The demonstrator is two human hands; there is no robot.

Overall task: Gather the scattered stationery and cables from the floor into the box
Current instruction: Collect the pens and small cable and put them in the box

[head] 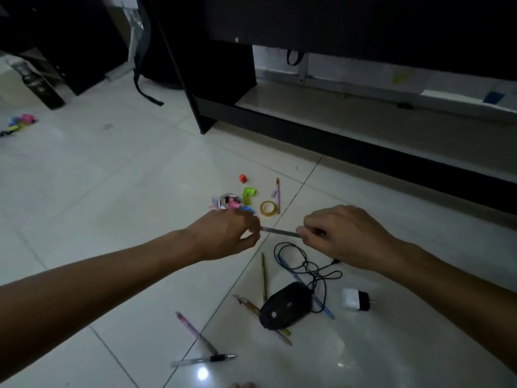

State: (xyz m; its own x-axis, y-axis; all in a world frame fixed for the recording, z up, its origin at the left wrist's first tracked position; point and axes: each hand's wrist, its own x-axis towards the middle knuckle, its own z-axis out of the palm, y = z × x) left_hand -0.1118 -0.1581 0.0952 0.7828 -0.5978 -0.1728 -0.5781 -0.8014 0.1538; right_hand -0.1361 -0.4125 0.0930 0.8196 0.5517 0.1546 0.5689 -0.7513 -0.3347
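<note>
Our left hand (226, 236) pinches one end of a thin grey stick (279, 232) — it runs left to right — and our right hand (344, 236) pinches the other end. Pens, a mouse (285, 305) and a cable (307, 264) lie nearer us, below. We see no box.
</note>
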